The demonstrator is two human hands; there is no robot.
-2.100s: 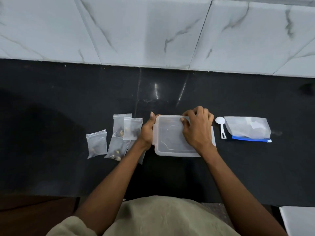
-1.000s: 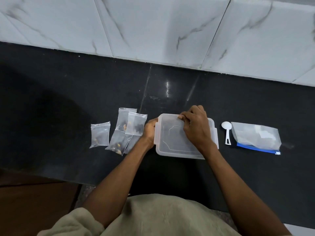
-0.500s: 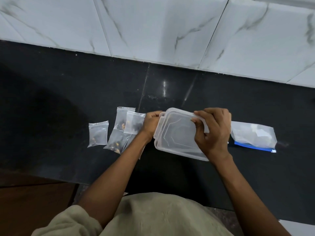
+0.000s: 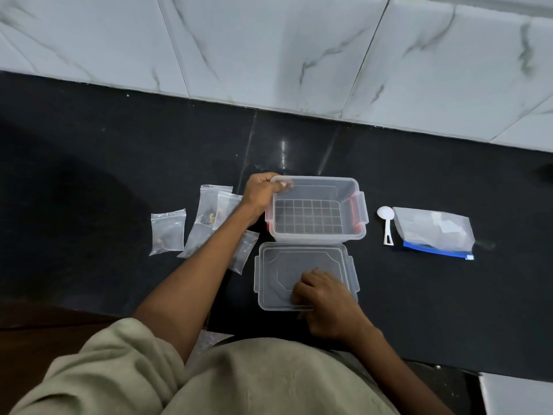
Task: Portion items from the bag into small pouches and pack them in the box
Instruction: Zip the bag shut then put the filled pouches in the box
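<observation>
**Both hands down, arms bare from the elbows**

Left arm reaches forward, forearm angled up and to the right. Left hand [image 4: 259, 191] grips the box [image 4: 317, 187] at its far left corner, thumb and fingertips curled over the rim. Right arm comes in from the lower right, elbow bent, wrist low. Right hand [image 4: 324, 301] sits on the near right part of the lid [image 4: 275, 283], fingers curled at its near edge, knuckles up. Pale sleeves are bunched above both elbows.
</observation>
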